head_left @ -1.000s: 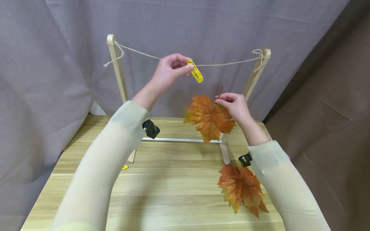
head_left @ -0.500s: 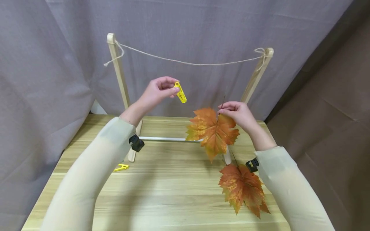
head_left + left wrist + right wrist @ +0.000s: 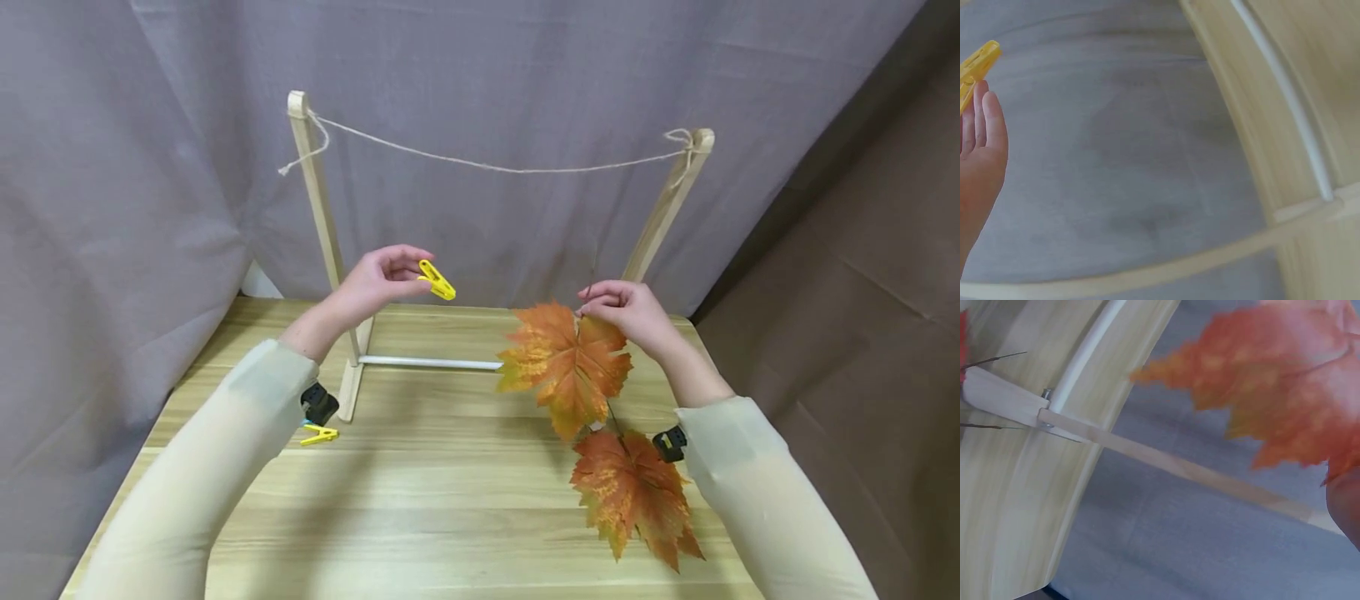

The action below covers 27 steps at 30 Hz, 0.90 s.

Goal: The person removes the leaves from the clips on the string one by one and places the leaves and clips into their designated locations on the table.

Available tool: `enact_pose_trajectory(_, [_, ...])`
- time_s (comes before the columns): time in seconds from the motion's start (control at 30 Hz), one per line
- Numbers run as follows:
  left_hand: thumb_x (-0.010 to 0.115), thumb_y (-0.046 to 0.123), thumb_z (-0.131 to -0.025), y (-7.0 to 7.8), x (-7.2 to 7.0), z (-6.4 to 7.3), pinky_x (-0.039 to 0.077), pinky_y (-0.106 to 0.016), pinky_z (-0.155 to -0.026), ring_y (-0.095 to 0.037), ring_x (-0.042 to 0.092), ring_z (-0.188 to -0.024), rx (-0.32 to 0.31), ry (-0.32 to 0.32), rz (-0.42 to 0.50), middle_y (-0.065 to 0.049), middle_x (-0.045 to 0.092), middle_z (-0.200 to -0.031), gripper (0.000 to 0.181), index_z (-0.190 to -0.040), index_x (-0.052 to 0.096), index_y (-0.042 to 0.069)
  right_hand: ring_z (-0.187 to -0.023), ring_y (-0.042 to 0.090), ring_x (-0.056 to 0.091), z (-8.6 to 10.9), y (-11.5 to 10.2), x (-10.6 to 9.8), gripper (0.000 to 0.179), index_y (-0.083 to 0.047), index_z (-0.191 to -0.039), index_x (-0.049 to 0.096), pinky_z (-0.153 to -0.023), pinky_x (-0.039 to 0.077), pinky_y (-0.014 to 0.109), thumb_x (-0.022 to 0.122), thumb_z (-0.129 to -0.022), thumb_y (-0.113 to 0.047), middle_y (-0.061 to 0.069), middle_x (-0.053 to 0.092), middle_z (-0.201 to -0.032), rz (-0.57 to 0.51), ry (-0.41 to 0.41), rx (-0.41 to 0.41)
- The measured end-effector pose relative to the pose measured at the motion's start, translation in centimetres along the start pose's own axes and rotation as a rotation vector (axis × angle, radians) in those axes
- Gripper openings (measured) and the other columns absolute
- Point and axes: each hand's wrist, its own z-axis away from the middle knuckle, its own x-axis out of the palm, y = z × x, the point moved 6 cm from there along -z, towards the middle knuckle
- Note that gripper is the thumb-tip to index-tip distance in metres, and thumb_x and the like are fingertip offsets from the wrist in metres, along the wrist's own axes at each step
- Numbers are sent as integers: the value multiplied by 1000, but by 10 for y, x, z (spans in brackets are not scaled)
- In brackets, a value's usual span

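Note:
My left hand (image 3: pixel 382 279) pinches a yellow clothespin (image 3: pixel 437 281) between thumb and fingers, in front of the left post and below the string. The same clothespin (image 3: pixel 977 65) shows at the left edge of the left wrist view. On the right, my right hand (image 3: pixel 626 315) pinches the thin stem of an orange maple leaf (image 3: pixel 566 362), which hangs spread out beneath the fingers. In the right wrist view the leaf (image 3: pixel 1285 375) fills the upper right, blurred. A second orange-red leaf cluster (image 3: pixel 633 492) lies on the table below it.
A twine string (image 3: pixel 480 164) sags between two wooden posts (image 3: pixel 322 208) of a stand, joined low down by a white rod (image 3: pixel 431 363). Another yellow clothespin (image 3: pixel 320 434) lies on the wooden table (image 3: pixel 420 508) by the stand's left foot. Grey curtain (image 3: pixel 480 67) hangs behind.
My left hand has come down and left from the string, still holding the clothespin. My right hand has lowered with the leaf and shifted slightly right.

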Motion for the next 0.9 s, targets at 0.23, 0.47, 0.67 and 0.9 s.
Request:
enact_pose_trajectory(0.23, [63, 3, -86, -19, -9, 11, 51, -16, -79, -5, 60, -86, -19, 15, -32, -4, 61, -100, 41, -124, 52, -2, -82, -2, 64, 7, 9, -4, 3, -10, -94, 60, -77, 50, 13, 59, -91, -10, -18, 67, -80, -26, -2, -20])
enact_pose_trajectory(0.47, [61, 2, -87, -35, -14, 25, 51, -15, -78, -2, 59, -84, -44, 13, -91, -15, 61, -106, 36, -120, 51, -6, -83, -1, 63, 13, 12, -6, 19, 3, -98, 62, -80, 48, 12, 53, -95, -13, -16, 66, -83, -43, -2, -87])
enact_pose_trajectory(0.67, [60, 2, -87, -52, -23, 41, 50, -14, -77, -1, 58, -85, -71, 19, -95, -16, 61, -105, 36, -119, 50, -9, -88, -4, 59, 19, 21, -11, 29, 2, -104, 62, -82, 44, 9, 47, -98, -23, -19, 66, -80, -3, 8, -34])
enact_pose_trajectory(0.9, [63, 11, -88, -81, -33, 59, 50, -18, -81, -2, 58, -90, -138, 20, -124, -18, 59, -111, 40, -123, 49, -4, -80, -2, 63, 29, 33, -18, 12, -19, -102, 62, -75, 49, 10, 52, -96, -21, -16, 67, -79, -31, 47, -31])
